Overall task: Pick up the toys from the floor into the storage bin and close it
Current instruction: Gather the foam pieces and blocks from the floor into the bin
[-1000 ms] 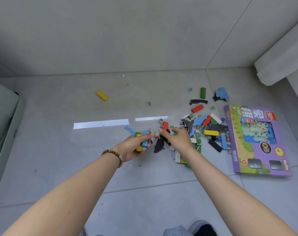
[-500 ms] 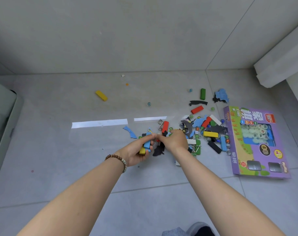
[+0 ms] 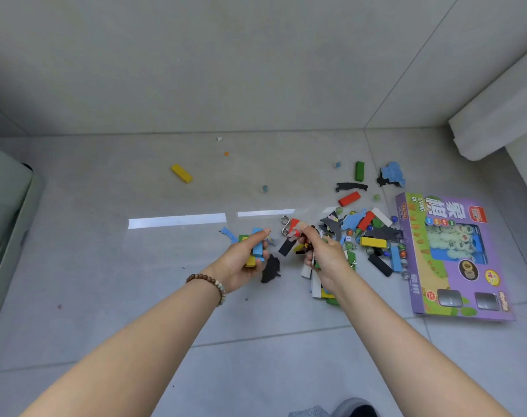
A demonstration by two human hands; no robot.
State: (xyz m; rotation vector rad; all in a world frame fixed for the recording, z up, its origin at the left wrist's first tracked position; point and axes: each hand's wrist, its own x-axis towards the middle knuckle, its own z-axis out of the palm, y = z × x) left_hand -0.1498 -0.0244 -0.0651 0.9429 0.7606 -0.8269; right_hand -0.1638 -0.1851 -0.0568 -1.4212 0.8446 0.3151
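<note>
One purple game box (image 3: 454, 257) lay flat on the grey floor (image 3: 105, 281), and every loose toy lay to its left. Hard against the box's left edge sat the main pile (image 3: 367, 233) of bricks, flat foam shapes and marbles, too tangled to count. Just beyond the box's far left corner lay four separate pieces: one green brick (image 3: 359, 170), one blue foam shape (image 3: 393, 173), one black flat piece (image 3: 351, 186) and one red brick (image 3: 349, 198). Well to the left of the box, clear of the pile, were one yellow brick (image 3: 181, 173) and two stray marbles (image 3: 265, 188).

Two hands were just left of the pile. The left hand (image 3: 241, 263), with one bead bracelet (image 3: 208, 284) at the wrist, had thumb and fingers curled round a bundle of bricks: one blue, one yellow, and a green edge behind them. The right hand (image 3: 323, 257) was closed round a clutch of small pieces with one black strip (image 3: 286, 246) sticking out. The rest was buried in the fist and could not be counted.

One metal ring puzzle (image 3: 284, 225) lay by its fingertips, and one black foam shape (image 3: 270, 269) lay on the floor between the hands.

Far to the left of the box, a pale green container (image 3: 3, 224) was cut off by the frame edge. Whether it was the storage bin could not be told.
</note>
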